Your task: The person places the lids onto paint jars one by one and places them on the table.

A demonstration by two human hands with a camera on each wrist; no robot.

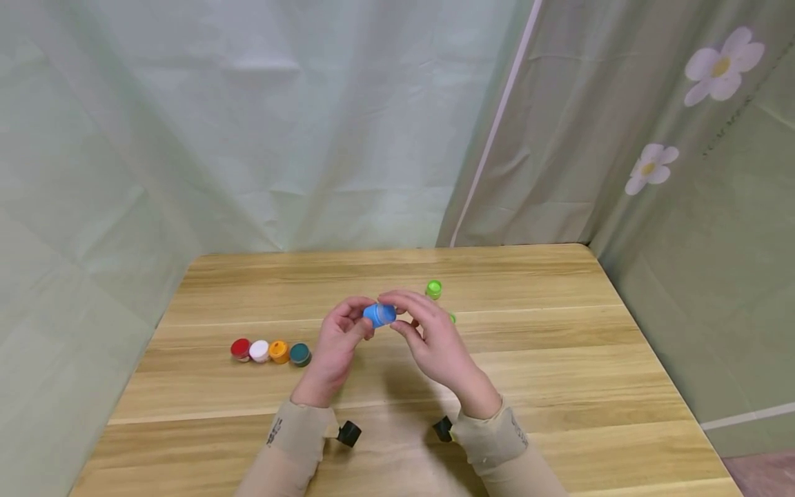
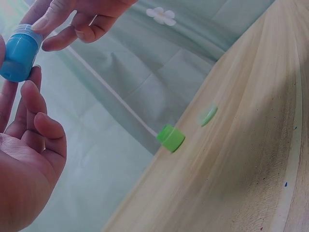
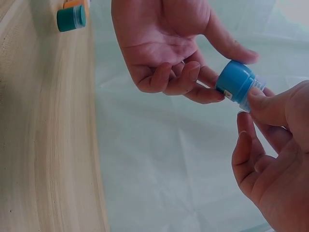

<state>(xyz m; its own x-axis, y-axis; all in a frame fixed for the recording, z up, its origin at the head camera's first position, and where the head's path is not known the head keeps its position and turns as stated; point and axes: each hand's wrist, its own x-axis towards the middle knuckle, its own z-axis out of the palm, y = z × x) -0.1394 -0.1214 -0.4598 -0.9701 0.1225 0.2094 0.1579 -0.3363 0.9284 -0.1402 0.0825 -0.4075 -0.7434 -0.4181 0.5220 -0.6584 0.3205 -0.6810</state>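
Observation:
A small blue paint jar (image 1: 379, 315) is held tilted above the table between both hands. My left hand (image 1: 336, 345) grips its blue body between thumb and fingers. At the jar's other end, the thumb and fingertips of my right hand (image 1: 435, 342) pinch the translucent top (image 3: 257, 87). In the right wrist view the jar body (image 3: 234, 80) shows a small white label near the left fingertips. The left wrist view shows the right thumb lying across the jar's top, with the other right fingers loosely bent.
A green jar (image 1: 434, 290) stands toward the back, with a green lid (image 2: 208, 115) lying near it. Red (image 1: 240, 349), white (image 1: 259, 351), orange (image 1: 279, 351) and dark green (image 1: 301, 355) jars form a row at left on the wooden table (image 1: 559, 359). A curtain hangs behind.

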